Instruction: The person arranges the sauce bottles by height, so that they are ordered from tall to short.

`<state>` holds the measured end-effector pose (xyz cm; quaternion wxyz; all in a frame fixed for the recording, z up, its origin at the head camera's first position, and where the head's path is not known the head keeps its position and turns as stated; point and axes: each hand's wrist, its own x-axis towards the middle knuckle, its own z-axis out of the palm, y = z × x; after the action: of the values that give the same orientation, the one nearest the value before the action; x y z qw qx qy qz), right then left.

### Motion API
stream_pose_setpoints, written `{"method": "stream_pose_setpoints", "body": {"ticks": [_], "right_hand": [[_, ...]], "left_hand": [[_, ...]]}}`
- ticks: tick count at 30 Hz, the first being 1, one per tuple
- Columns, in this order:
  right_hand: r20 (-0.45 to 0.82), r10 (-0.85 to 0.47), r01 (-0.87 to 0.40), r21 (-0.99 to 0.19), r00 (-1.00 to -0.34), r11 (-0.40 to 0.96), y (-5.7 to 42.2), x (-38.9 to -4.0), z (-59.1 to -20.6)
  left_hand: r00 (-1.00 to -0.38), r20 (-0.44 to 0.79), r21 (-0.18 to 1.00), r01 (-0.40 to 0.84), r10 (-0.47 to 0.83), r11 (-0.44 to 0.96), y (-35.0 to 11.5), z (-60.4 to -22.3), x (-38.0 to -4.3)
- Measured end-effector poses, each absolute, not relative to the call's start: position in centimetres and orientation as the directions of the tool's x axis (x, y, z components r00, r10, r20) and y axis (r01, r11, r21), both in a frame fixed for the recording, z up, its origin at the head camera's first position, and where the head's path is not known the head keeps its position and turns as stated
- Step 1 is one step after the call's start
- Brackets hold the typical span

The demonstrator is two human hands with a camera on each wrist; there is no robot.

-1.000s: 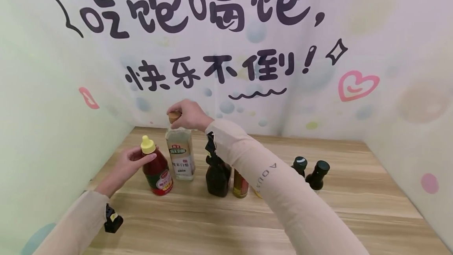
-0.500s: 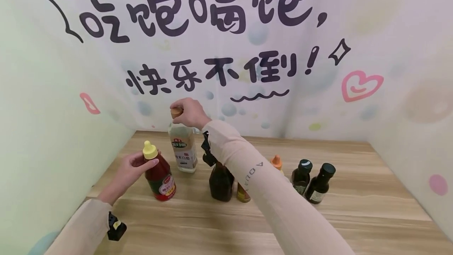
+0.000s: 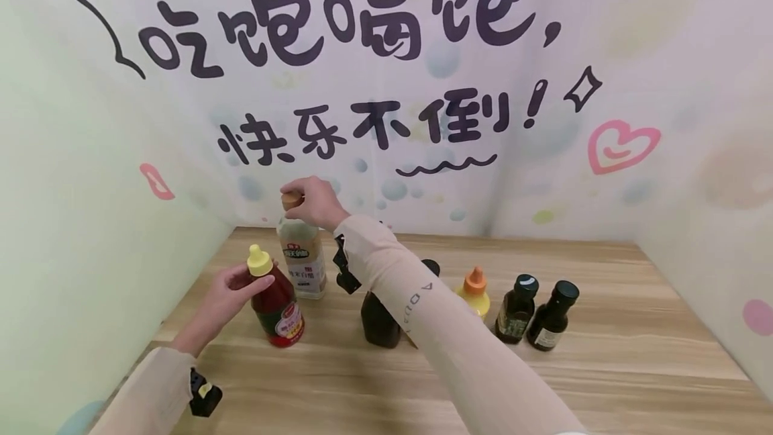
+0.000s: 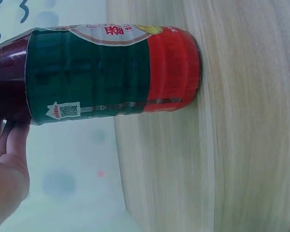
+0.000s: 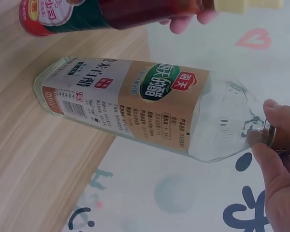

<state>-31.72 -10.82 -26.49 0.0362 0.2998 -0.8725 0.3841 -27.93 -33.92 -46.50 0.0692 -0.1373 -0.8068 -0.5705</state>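
Observation:
My left hand (image 3: 232,294) grips a ketchup bottle (image 3: 279,314) just below its yellow cap. It stands upright on the table at the left, red with a green and red label; its base meets the wood in the left wrist view. My right hand (image 3: 317,201) pinches the orange-brown cap (image 3: 291,201) of a clear glass vinegar bottle (image 5: 121,99) between thumb and fingers. This bottle is upright, just behind and right of the ketchup bottle, which overlaps its lower left edge in the head view. Its paper label faces forward.
Right of these stands a dark bottle (image 3: 379,322), partly hidden by my right sleeve (image 3: 447,314). Beyond the sleeve are a yellow squeeze bottle (image 3: 476,295) with an orange cap and two small dark bottles (image 3: 516,311). A printed cloth (image 3: 386,207) closes off the table's back.
My right hand has shifted the vinegar bottle back and then left, closer behind the ketchup bottle. My left hand keeps its grip on the ketchup bottle. The head view has shifted slightly.

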Motion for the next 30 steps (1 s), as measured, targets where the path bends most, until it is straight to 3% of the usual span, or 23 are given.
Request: {"method": "stream_pose_setpoints", "body": {"ticks": [4, 11, 13, 21, 22, 30], "right_hand": [[0.289, -0.513, -0.556, -0.662, -0.808, 0.503, -11.5, -31.6, -27.1], [0.305, -0.456, -0.514, -0.727, -0.836, 0.455, -11.9, -31.9, -27.7], [0.312, -0.444, -0.509, -0.735, -0.840, 0.447, -11.9, -32.0, -27.9], [0.310, -0.445, -0.512, -0.723, -0.840, 0.463, -11.8, -32.2, -27.8], [0.307, -0.449, -0.515, -0.717, -0.839, 0.470, -11.9, -32.2, -27.7], [0.258, -0.466, -0.485, -0.736, -0.846, 0.473, -11.8, -32.0, -27.6]], "left_hand": [[-0.950, 0.292, 0.890, 0.311, 0.107, 0.333, -34.3, -48.0, -28.0], [-0.950, 0.288, 0.892, 0.313, 0.124, 0.326, -30.9, -42.0, -24.1], [-0.951, 0.289, 0.885, 0.309, 0.111, 0.349, -30.8, -41.9, -24.2], [-0.938, 0.331, 0.879, 0.345, 0.100, 0.330, -34.4, -48.8, -29.0], [-0.932, 0.340, 0.890, 0.362, 0.125, 0.279, -33.7, -47.5, -28.1], [-0.941, 0.315, 0.904, 0.336, 0.122, 0.265, -30.4, -41.4, -23.9]]}}
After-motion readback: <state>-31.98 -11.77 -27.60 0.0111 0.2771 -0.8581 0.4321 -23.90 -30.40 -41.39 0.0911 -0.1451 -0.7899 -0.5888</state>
